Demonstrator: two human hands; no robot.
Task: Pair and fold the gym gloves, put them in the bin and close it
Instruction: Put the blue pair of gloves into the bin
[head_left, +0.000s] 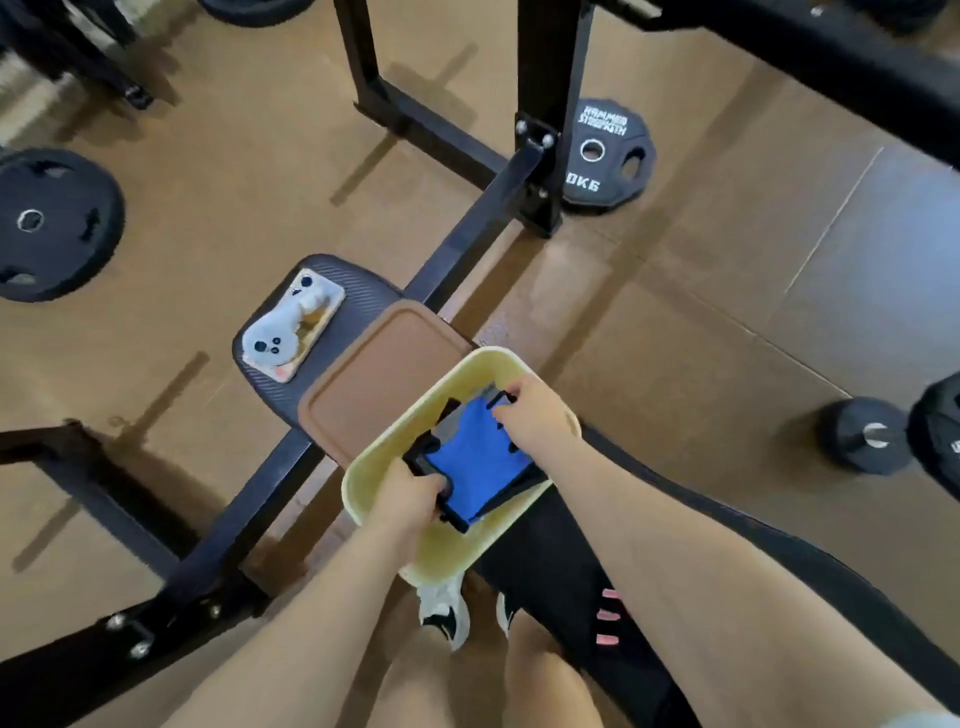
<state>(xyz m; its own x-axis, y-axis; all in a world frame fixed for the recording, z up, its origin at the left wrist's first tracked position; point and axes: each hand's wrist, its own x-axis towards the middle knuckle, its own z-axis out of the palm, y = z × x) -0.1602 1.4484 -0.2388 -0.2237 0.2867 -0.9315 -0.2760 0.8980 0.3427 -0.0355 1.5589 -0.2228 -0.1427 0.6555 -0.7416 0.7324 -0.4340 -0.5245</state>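
The blue and black gym gloves (475, 460) lie stacked inside the pale yellow bin (470, 553), which stands on the black bench. My left hand (408, 496) grips the gloves' near left edge over the bin's rim. My right hand (530, 413) pinches their far black strap end. The brown lid (374, 382) lies flat on the bench, just beyond the bin and touching it.
A phone in a grey plush case (293, 327) rests on the bench's far end. Black weight plates (47, 223) (605, 156) lie on the brown floor, a dumbbell (867, 434) at right. Black rack frames (537, 104) cross the floor around the bench.
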